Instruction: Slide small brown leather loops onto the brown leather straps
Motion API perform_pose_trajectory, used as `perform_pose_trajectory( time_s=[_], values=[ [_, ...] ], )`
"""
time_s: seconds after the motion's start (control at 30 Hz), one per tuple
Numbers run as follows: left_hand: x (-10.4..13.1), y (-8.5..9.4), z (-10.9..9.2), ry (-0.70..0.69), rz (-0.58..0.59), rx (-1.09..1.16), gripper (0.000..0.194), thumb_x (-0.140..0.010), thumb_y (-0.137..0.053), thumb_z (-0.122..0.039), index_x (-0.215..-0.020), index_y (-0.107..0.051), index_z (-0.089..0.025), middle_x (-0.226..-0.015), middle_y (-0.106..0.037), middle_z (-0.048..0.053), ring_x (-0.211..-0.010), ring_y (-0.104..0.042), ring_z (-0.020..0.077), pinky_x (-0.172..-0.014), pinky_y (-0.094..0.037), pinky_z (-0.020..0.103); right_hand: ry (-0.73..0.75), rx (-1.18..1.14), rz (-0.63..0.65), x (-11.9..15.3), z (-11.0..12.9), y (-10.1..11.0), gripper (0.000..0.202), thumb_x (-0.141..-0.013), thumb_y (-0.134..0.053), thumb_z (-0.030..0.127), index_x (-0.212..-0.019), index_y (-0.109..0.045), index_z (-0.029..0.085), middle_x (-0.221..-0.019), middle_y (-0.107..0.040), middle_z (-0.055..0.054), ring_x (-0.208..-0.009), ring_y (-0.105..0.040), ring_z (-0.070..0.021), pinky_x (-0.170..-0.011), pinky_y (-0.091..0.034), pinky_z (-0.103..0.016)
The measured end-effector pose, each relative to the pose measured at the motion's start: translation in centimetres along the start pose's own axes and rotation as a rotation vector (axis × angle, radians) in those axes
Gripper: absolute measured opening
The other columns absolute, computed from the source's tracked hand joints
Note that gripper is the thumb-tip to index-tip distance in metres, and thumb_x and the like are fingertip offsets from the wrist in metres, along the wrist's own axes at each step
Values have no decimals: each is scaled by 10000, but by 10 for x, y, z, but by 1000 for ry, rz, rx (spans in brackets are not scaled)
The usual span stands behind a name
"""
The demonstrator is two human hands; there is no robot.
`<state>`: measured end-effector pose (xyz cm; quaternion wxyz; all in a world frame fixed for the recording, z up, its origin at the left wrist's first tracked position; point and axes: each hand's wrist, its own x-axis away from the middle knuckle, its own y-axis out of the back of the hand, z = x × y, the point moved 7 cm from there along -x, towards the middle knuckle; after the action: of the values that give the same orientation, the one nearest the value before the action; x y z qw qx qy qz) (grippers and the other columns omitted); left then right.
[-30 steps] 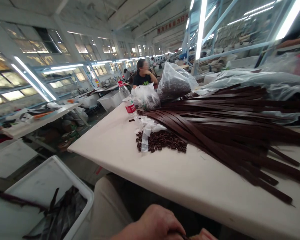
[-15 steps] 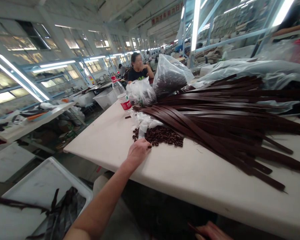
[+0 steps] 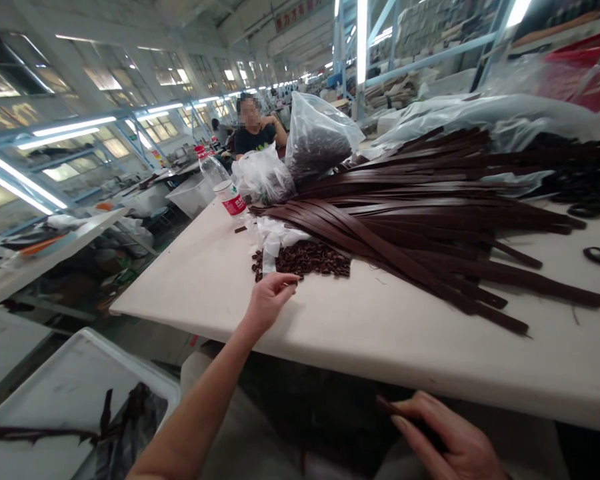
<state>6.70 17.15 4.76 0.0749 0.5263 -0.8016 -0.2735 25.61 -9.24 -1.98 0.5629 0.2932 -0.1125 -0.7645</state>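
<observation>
Reaching out over the near edge of the table (image 3: 220, 293), the left hand (image 3: 270, 299) has its fingers curled, thumb and forefinger pinched together on what looks like one small brown loop, though the piece itself is too small to make out surely. Just beyond the fingertips lies the heap of small brown loops (image 3: 305, 259), resting on the tabletop beside a crumpled white plastic scrap (image 3: 275, 235). Behind and to the right of the heap fans a big pile of long dark brown leather strips (image 3: 430, 220). Farther back stand a water bottle (image 3: 223, 187) and two clear plastic bags (image 3: 320, 137) holding dark pieces.

Low at the frame's bottom edge, below the table, the right hand (image 3: 445, 440) is closed around the end of a dark strip (image 3: 397, 410). At lower left sits a white bin (image 3: 75, 387) with dark scraps inside. Another person (image 3: 254, 130) sits at the table's far end.
</observation>
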Motion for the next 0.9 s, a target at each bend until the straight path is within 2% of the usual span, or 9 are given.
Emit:
perform_pose_trajectory(
  time_s=[0.1,0.17,0.27,0.4,0.53,0.67,0.77,0.9],
  values=[
    [24,-22,6,247,57,531,337,-679,-812,-275,-999,-751,-188,-852,-705,25,-723,-629,123,-723,-510,250,-2,-34,-69,-13,16,18,125,-939,-619,362,-937,-711,277,-761,-692,25,-679,-684,-147,-623,-549,-191],
    [43,-38,3,350,85,697,403,-595,-871,-251,-979,-764,-187,-860,-714,23,-722,-620,106,-717,-507,230,-29,-69,-75,-22,27,26,116,-943,-608,337,-917,-702,275,-736,-667,35,-647,-656,-136,-580,-520,-199],
    [71,-57,-7,433,113,815,395,-578,-890,-249,-951,-777,-185,-820,-712,20,-669,-604,88,-673,-502,216,-51,-99,-79,-35,43,31,93,-940,-608,293,-938,-698,271,-783,-680,33,-697,-653,-140,-622,-510,-223],
    [99,-75,-19,478,150,895,379,-588,-902,-322,-912,-780,-168,-760,-706,27,-603,-600,89,-623,-500,221,7,-107,-102,-48,63,30,96,-925,-616,215,-954,-697,258,-799,-680,33,-720,-638,-134,-661,-487,-239],
    [115,-84,-26,488,141,923,375,-594,-902,-381,-874,-780,-163,-709,-703,29,-569,-593,92,-591,-490,217,55,-109,-98,-54,71,21,97,-936,-611,199,-962,-694,243,-800,-677,26,-731,-627,-132,-687,-469,-254],
    [121,-87,-29,427,174,913,364,-593,-908,-354,-887,-791,-175,-682,-702,17,-553,-575,84,-584,-482,206,84,-90,-86,-55,70,14,90,-951,-602,214,-946,-692,224,-785,-668,13,-725,-613,-139,-673,-448,-268],
    [121,-85,-28,367,215,856,336,-654,-883,-327,-953,-792,-202,-705,-705,9,-591,-591,83,-609,-487,190,109,-54,-73,-53,70,13,108,-958,-585,208,-924,-688,206,-746,-635,10,-704,-593,-139,-656,-429,-272],
    [119,-83,-34,307,319,769,305,-673,-876,-287,-960,-796,-224,-786,-722,14,-642,-609,86,-644,-510,186,110,-59,-30,-49,69,11,119,-960,-576,203,-904,-681,194,-716,-594,15,-671,-566,-129,-627,-405,-263]
  ],
)
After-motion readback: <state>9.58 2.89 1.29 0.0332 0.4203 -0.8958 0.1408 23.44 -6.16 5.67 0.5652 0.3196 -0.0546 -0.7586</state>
